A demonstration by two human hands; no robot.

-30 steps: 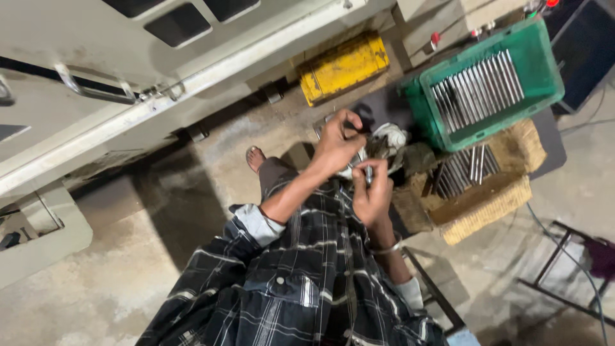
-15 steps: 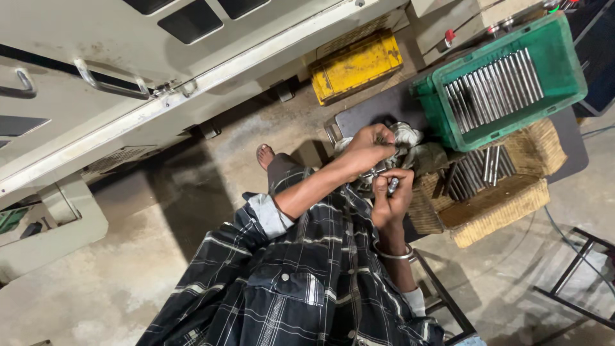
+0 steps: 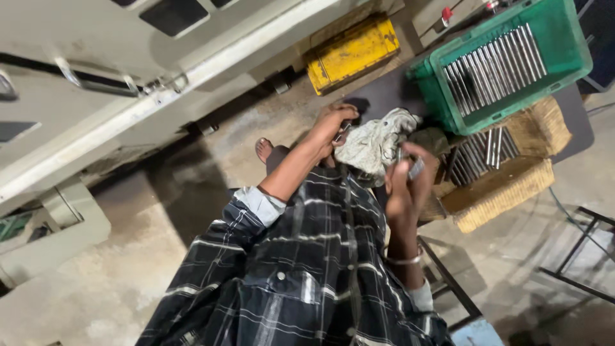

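Observation:
My left hand [image 3: 334, 122] is closed on the edge of a crumpled grey-white cloth [image 3: 378, 142] that lies on a dark table top [image 3: 384, 96]. A small shiny piece shows at its fingertips. My right hand [image 3: 405, 176] is raised just right of the cloth and is closed around a short metal rod [image 3: 416, 168]. Both arms are in a black and white checked shirt with the sleeves pushed up.
A green crate [image 3: 573, 57] of metal rods [image 3: 493, 67] stands at the top right. Below it a woven basket [image 3: 512, 192] holds more rods. A yellow box [image 3: 352, 51] lies by a grey machine [image 3: 96, 96]. My bare foot [image 3: 264, 148] rests on the concrete floor. A black metal frame [image 3: 576, 256] stands at the right.
My hands were together over the cloth and have come apart. The right hand has drawn back toward me with the rod, while the left stays at the cloth.

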